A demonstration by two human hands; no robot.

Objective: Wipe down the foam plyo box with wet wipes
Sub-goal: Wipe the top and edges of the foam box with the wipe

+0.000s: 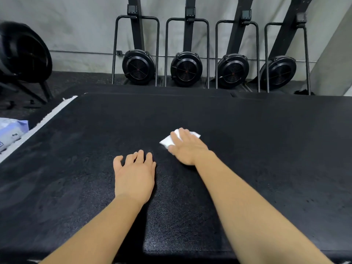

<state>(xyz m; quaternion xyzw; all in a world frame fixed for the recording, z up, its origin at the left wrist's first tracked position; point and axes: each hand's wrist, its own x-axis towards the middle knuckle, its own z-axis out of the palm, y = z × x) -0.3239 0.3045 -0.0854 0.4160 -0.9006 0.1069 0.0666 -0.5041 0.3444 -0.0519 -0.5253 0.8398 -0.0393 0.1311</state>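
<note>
We find no legible text in this view. The wipes pack (11,130) at the left edge carries small dark print on its pale blue wrapper, but we cannot resolve any characters. The monitors (189,12) on the upright rowing machines (138,66) show small screens; any digits or brand marks there are too small to read.
</note>
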